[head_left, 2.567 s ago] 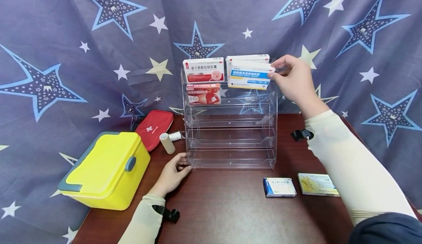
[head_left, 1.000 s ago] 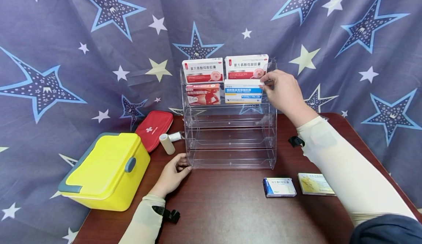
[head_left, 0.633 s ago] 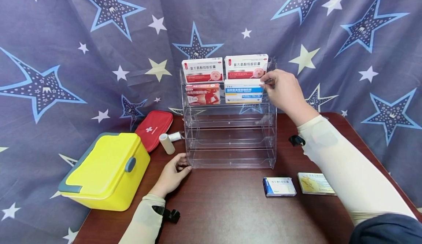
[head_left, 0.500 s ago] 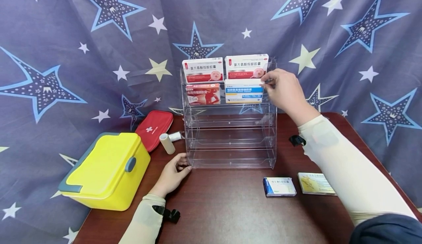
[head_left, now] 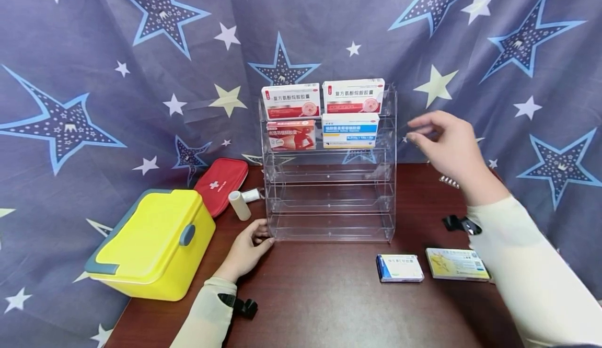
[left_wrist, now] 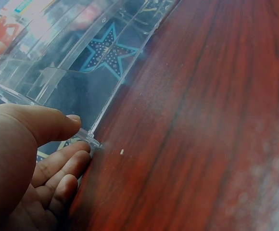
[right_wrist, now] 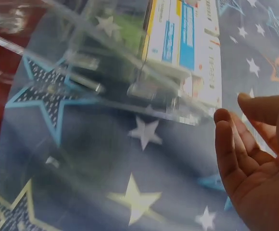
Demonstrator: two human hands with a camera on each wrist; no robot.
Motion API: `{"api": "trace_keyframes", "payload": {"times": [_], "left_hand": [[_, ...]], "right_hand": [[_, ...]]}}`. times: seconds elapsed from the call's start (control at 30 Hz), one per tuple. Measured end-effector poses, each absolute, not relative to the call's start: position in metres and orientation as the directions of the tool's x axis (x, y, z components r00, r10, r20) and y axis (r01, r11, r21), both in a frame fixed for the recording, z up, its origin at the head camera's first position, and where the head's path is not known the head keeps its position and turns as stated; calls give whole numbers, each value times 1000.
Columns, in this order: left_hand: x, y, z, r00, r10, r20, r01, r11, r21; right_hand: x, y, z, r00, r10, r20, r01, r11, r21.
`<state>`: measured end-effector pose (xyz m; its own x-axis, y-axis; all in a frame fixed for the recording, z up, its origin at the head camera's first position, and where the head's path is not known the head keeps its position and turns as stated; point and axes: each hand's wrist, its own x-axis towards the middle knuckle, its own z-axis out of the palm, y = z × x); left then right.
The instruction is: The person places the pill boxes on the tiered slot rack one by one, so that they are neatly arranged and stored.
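A clear tiered display rack [head_left: 329, 233] stands on the table. Its lower left corner sits between the thumb and fingers of my left hand [head_left: 246, 248], which grips it; the left wrist view shows the thumb [left_wrist: 57, 122] on one side of the panel. My right hand [head_left: 451, 147] is in the air right of the rack, holding nothing, fingers apart from the thumb. The blue-and-white medicine box [head_left: 350, 131] rests on the second tier, beside a red medicine box [head_left: 291, 135]. Two white-and-red medicine boxes, left [head_left: 291, 101] and right [head_left: 354, 96], fill the top tier.
On the table [head_left: 329, 296], a blue-and-white box [head_left: 400, 268] and a yellow-and-white box [head_left: 458, 264] lie front right. A blister pack [head_left: 449, 182] is behind the right arm. At left are a yellow case [head_left: 150, 238], a red first-aid pouch [head_left: 221, 186] and a beige roll [head_left: 240, 205].
My right hand brought the blue-and-white medicine box down from in front of the top tier to the second tier, let go and moved away right. The left hand stayed at the rack.
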<state>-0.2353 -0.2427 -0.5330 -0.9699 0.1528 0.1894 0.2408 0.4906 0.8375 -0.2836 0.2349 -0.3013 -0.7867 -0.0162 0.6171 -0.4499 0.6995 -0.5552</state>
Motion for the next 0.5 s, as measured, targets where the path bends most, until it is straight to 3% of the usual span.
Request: {"api": "trace_keyframes", "payload": {"times": [0.3,0.5], "left_hand": [[-235,-241,-533,-972,156,178,232,485,843],[-236,-242,-535,-971,148,188,237,487,841]], "right_hand": [[-231,329,-362,-835,84,544,-371,644,-669],[-205,387,-406,-919,126,375,-162,743,-649]]}}
